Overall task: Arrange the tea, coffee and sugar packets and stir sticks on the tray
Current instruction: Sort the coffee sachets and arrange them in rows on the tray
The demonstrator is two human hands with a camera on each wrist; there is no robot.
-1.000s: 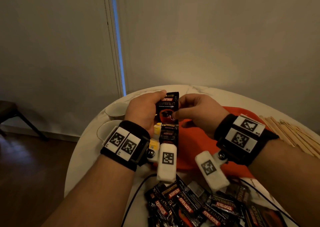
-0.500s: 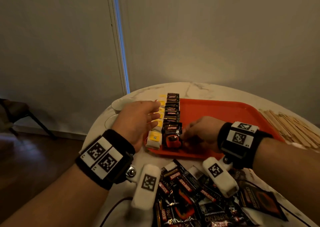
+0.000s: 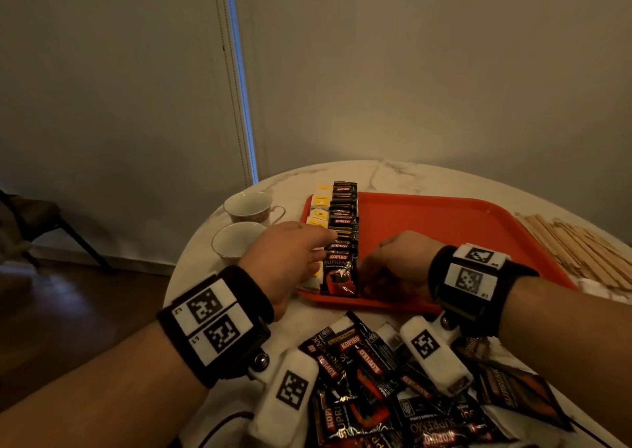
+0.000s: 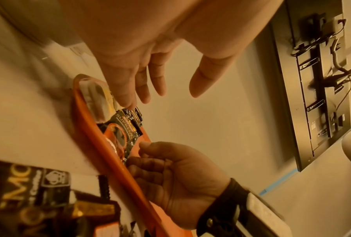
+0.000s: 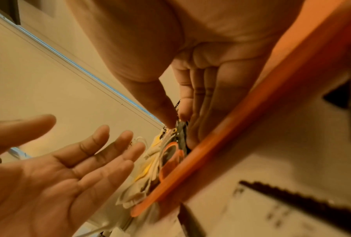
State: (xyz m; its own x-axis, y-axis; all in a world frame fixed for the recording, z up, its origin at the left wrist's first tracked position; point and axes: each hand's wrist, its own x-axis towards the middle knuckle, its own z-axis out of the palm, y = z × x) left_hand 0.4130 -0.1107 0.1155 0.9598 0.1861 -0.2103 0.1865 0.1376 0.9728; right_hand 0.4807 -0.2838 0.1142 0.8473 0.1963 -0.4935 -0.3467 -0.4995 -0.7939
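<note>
On the orange tray (image 3: 461,228), at its near left corner, your right hand (image 3: 396,263) pinches the nearest coffee packet (image 3: 340,276) of the dark row. Your left hand (image 3: 290,259) hovers over the yellow tea packets (image 3: 319,208) with fingers straight, holding nothing. Loose packets (image 3: 393,396) lie on the marble desk (image 3: 393,174); stir sticks (image 3: 574,242) right, two cups (image 3: 248,206) left.

Each bare forearm is wearing a black wristband (image 3: 219,324) bearing 2 white square-code tags (image 3: 472,269), and a white camera pod (image 3: 434,355) is hanging under each, screwed on.
</note>
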